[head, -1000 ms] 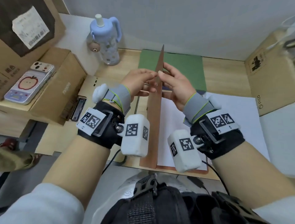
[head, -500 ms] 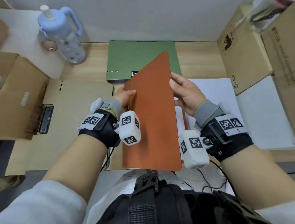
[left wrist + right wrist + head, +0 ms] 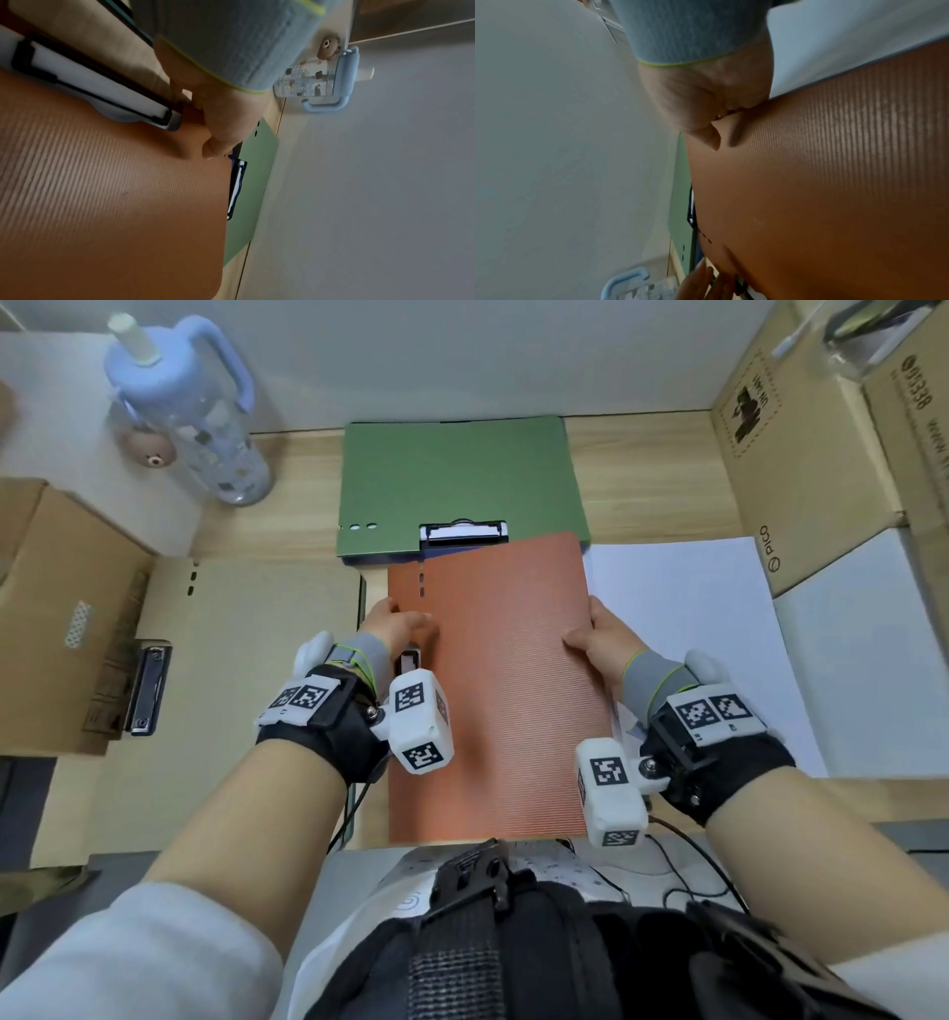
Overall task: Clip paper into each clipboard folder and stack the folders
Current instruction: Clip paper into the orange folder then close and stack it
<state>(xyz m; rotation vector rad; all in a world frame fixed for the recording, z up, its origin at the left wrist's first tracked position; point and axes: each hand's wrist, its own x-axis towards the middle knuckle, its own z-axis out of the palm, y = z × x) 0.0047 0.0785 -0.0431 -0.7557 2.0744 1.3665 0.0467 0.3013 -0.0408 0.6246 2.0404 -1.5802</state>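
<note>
An orange ribbed clipboard folder (image 3: 493, 690) lies closed in front of me, long side pointing away. My left hand (image 3: 398, 626) grips its left edge with the thumb on the cover, just above a clip (image 3: 408, 660) holding white paper. My right hand (image 3: 598, 636) grips the right edge the same way. The wrist views show the thumbs pressing the orange cover (image 3: 102, 203) (image 3: 834, 182). A closed green folder (image 3: 457, 480) lies beyond it, with a metal clip (image 3: 462, 534) at its near edge. Loose white paper (image 3: 683, 634) lies to the right.
A beige folder (image 3: 257, 685) lies open on the left, its clip (image 3: 146, 690) at the far left. A blue drinking bottle (image 3: 190, 408) stands at the back left. Cardboard boxes stand at the left (image 3: 61, 608) and right (image 3: 801, 469). The wall runs close behind the wooden table (image 3: 642, 474).
The orange cover, upright a second ago, has swung down to the right and now lies closed over the paper. Both hands have shifted to the folder's side edges.
</note>
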